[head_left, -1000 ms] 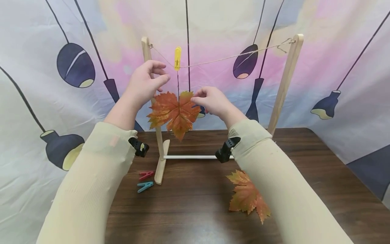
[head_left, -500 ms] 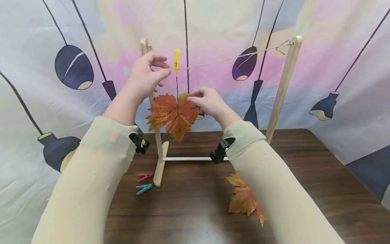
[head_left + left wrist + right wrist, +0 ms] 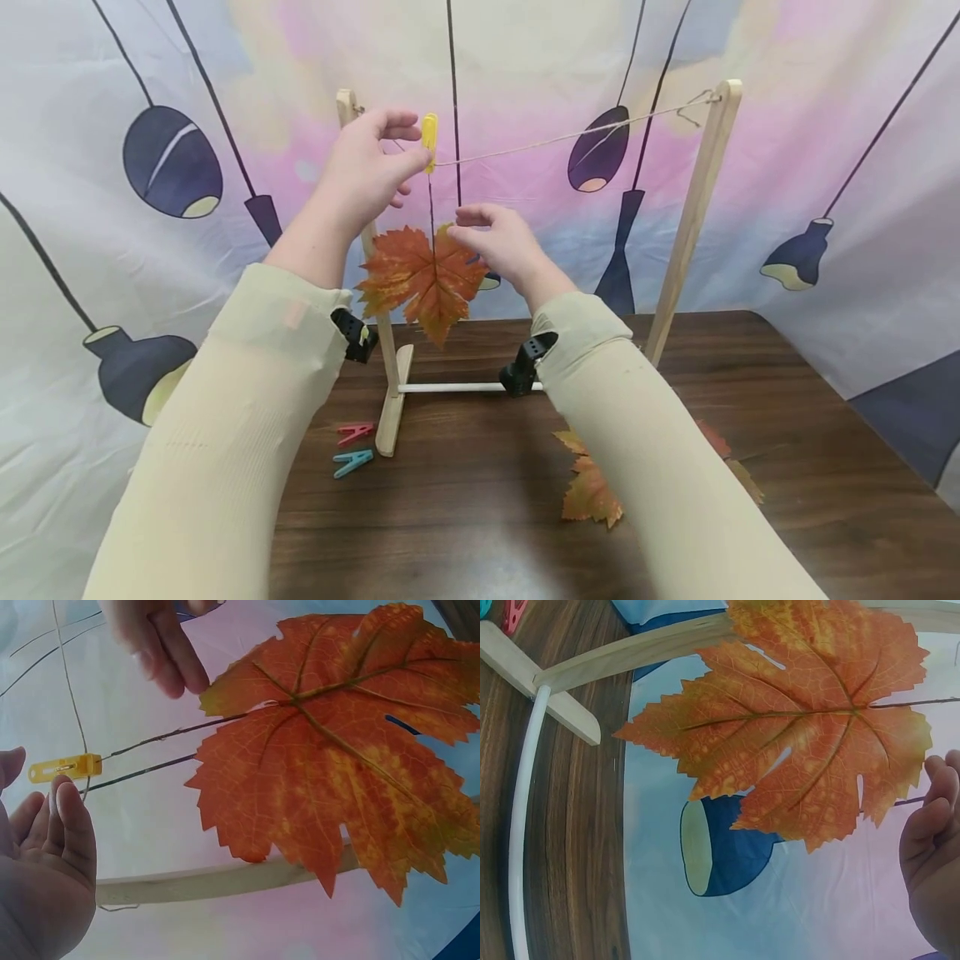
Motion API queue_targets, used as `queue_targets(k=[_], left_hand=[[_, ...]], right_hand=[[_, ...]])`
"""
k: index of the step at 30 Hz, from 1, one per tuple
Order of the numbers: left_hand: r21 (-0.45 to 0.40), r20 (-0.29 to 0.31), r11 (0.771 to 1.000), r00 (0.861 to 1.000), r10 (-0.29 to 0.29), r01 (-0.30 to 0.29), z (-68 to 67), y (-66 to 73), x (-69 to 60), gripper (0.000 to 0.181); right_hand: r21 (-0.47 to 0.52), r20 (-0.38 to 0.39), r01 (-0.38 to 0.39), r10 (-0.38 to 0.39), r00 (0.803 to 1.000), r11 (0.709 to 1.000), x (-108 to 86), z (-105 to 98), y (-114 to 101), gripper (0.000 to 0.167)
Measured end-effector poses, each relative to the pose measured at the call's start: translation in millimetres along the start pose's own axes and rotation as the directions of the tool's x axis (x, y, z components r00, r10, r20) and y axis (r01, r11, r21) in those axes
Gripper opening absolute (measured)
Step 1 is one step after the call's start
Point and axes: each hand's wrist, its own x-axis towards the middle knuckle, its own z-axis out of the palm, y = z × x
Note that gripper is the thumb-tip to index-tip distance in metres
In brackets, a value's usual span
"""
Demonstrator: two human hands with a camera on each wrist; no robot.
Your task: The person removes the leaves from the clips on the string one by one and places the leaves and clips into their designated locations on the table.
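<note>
An orange maple leaf [image 3: 423, 279] hangs by its stem from a yellow clothespin [image 3: 429, 142] clipped on a twine line [image 3: 540, 148]. My left hand [image 3: 371, 171] is at the clothespin. In the left wrist view a fingertip appears to touch the clothespin [image 3: 64, 768], while the thumb stands apart from it. My right hand [image 3: 498, 246] is beside the leaf's upper right edge, its fingers loosely bent and holding nothing. In the right wrist view those fingers [image 3: 939, 791] are close to the leaf [image 3: 802, 727]; whether they touch it I cannot tell.
The twine spans two wooden posts [image 3: 693, 221] joined low down by a white rod [image 3: 457, 387]. A red clothespin [image 3: 355, 433] and a blue clothespin [image 3: 352, 462] lie by the left foot. More maple leaf [image 3: 590, 492] shows on the table, partly behind my right sleeve.
My left hand has moved right and up to the yellow clothespin. My right hand has shifted slightly left along the hanging leaf's edge, and its fingers have spread apart.
</note>
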Motion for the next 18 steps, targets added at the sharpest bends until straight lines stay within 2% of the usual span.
queue_targets(k=[9, 18], left_hand=[[-0.012, -0.002, 1.0, 1.0, -0.022, 0.022, 2.3, 7.5, 5.6, 0.052], [-0.066, 0.011, 0.995, 0.997, -0.08, 0.081, 1.4, 9.5, 11.8, 0.055]], right_hand=[[0.036, -0.016, 0.022, -0.022, 1.0, 0.999, 1.4, 7, -1, 0.044], [0.082, 0.013, 0.029, -0.03, 0.999, 0.996, 0.2, 16, -8, 0.044]])
